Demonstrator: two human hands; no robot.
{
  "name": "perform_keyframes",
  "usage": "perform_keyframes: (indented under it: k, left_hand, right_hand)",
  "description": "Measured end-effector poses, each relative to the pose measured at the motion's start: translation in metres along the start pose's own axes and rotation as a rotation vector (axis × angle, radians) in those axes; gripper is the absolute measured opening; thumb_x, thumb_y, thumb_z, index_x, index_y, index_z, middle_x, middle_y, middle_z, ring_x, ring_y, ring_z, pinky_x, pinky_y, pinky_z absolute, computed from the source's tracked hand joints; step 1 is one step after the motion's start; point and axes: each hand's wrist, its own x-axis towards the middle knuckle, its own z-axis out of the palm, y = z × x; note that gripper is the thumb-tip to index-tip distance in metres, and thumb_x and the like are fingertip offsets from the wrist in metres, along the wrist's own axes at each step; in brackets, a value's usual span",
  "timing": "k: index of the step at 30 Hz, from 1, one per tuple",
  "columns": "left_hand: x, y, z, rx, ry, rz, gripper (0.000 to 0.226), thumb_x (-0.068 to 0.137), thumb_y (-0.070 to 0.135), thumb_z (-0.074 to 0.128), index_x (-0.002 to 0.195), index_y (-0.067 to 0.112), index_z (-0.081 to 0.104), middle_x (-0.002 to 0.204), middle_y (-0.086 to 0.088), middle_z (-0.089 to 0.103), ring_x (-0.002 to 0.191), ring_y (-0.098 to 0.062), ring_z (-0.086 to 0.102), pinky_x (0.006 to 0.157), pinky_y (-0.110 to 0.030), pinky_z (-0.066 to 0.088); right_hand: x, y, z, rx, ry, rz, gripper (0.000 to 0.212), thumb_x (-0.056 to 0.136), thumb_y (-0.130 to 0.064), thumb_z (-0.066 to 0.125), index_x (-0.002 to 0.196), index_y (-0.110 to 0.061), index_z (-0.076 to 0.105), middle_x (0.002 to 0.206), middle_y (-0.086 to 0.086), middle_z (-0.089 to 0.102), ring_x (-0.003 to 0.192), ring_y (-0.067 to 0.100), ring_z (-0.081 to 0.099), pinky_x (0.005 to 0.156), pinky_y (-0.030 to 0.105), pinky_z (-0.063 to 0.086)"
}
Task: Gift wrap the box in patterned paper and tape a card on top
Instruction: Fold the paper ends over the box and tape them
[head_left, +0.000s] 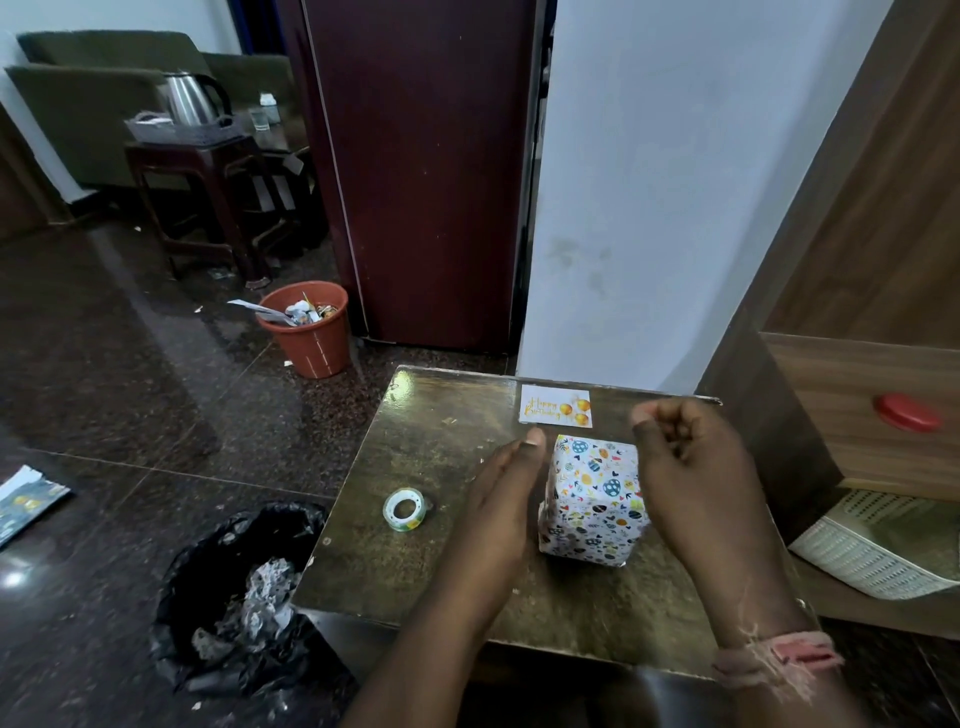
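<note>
Head view shows the wrapped box (592, 501) standing on the tabletop (415, 566) a little toward its far right corner, already covered in patterned paper. The card (555, 406) lies flat just beyond the box, at the far edge, its long axis along that edge. The left hand (506, 499) has straight fingers beside the left face of the box; real contact I cannot tell. The right hand (685, 467) is curled, holding nothing visible, over the right side of the box. Both hands are about equally near the card. The tape roll (404, 510) lies left of the left hand. On the floor, an orange bin (306, 332) holds paper scraps, and a black bag (228, 597) holds crumpled paper.
</note>
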Motion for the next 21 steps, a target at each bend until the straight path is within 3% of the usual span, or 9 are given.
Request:
perform_keyframes:
  k: [3,5,7,9,12,15,18,21]
  left_hand:
    - [0.003,-0.006,-0.005,0.09,-0.018,-0.067,0.048,0.088,0.08,0.04,0.115,0.055,0.069,0.114,0.034,0.069,0.113,0.009,0.061,0.109,-0.038,0.045]
    - [0.003,-0.012,-0.005,0.138,-0.056,-0.088,0.044,0.086,0.085,0.041,0.111,0.061,0.068,0.118,0.035,0.068,0.121,0.005,0.058,0.114,-0.042,0.042]
    - [0.005,-0.018,-0.004,0.174,-0.092,-0.087,0.056,0.081,0.093,0.041,0.123,0.062,0.062,0.131,0.033,0.063,0.129,0.002,0.054,0.117,-0.044,0.039]
    - [0.009,-0.02,-0.004,0.168,-0.118,-0.038,0.064,0.079,0.094,0.04,0.134,0.064,0.053,0.141,0.029,0.057,0.137,-0.001,0.049,0.12,-0.045,0.035]
    - [0.009,-0.011,-0.003,-0.061,-0.121,0.03,0.054,0.093,0.072,0.046,0.14,0.047,0.058,0.142,0.018,0.062,0.137,-0.004,0.052,0.121,-0.044,0.036]
    - [0.009,-0.005,0.001,-0.302,-0.071,0.078,0.048,0.101,0.036,0.048,0.147,0.024,0.053,0.14,0.003,0.065,0.134,-0.01,0.057,0.119,-0.04,0.039]
    - [0.011,-0.007,-0.001,-0.391,-0.003,0.04,0.06,0.09,0.016,0.064,0.148,0.023,0.048,0.138,0.001,0.064,0.131,-0.014,0.059,0.111,-0.032,0.044]
    - [0.016,-0.014,-0.008,-0.289,-0.06,0.05,0.056,0.087,0.008,0.074,0.139,0.015,0.057,0.133,-0.004,0.07,0.128,-0.019,0.063,0.108,-0.035,0.047]
  right_hand:
    - [0.001,0.002,-0.009,-0.163,-0.16,0.222,0.041,0.103,-0.048,0.046,0.105,-0.013,0.065,0.09,0.0,0.064,0.075,0.014,0.062,0.057,0.022,0.043]
    - [-0.004,0.001,-0.007,0.005,-0.273,0.448,0.051,0.1,-0.062,0.041,0.12,-0.021,0.063,0.101,0.003,0.068,0.08,0.022,0.07,0.06,0.031,0.06]
    - [-0.008,-0.003,-0.005,0.186,-0.321,0.551,0.047,0.099,-0.065,0.039,0.11,-0.026,0.063,0.099,0.001,0.074,0.085,0.028,0.074,0.068,0.047,0.064]
    - [-0.005,-0.005,-0.004,0.279,-0.296,0.527,0.045,0.101,-0.061,0.037,0.099,-0.025,0.063,0.081,-0.001,0.078,0.078,0.027,0.076,0.069,0.048,0.063]
    - [0.005,-0.003,-0.009,0.412,-0.276,0.476,0.054,0.103,-0.056,0.039,0.091,-0.015,0.072,0.084,0.009,0.079,0.077,0.027,0.076,0.074,0.047,0.059]
    - [0.008,0.005,-0.01,0.498,-0.336,0.401,0.031,0.085,-0.045,0.07,0.075,-0.015,0.07,0.089,0.015,0.075,0.084,0.029,0.068,0.087,0.05,0.052]
    - [0.005,0.016,-0.009,0.412,-0.39,0.305,0.031,0.063,-0.029,0.084,0.089,-0.02,0.069,0.094,0.006,0.073,0.092,0.024,0.065,0.085,0.044,0.05]
    - [0.004,0.021,-0.011,0.44,-0.459,0.262,0.059,0.074,0.005,0.08,0.122,-0.021,0.058,0.123,0.001,0.068,0.117,0.021,0.065,0.091,0.04,0.056]
